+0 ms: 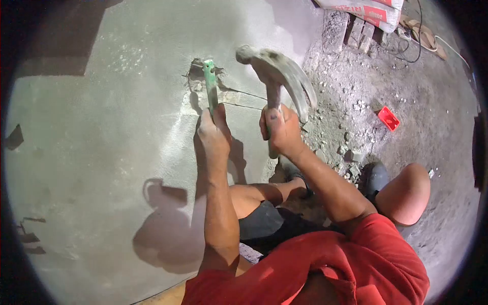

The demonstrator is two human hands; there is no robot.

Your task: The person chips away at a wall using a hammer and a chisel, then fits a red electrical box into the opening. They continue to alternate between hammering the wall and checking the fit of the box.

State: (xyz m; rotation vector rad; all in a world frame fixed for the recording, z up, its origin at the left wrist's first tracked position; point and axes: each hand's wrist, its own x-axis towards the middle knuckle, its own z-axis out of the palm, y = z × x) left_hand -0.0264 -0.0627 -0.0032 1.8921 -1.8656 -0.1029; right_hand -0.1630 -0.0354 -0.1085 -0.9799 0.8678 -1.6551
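Note:
A green, flat bar-like tool [210, 84] is gripped in my left hand [214, 133], its upper end lying over a rough hole [196, 76] chipped into the grey wall [101, 132]. Closed around the handle of a claw hammer [277, 71] is my right hand [284, 131]. The hammer head is raised to the right of the green tool, apart from it. Two dark lines run from the hole toward my right hand.
Rubble [330, 127] covers the ground right of the wall. A red plastic box [389, 118] lies on the floor. At the top right are a printed sack [366, 11], wooden slats [361, 34], sandals [424, 36] and a cable. My bent legs are below.

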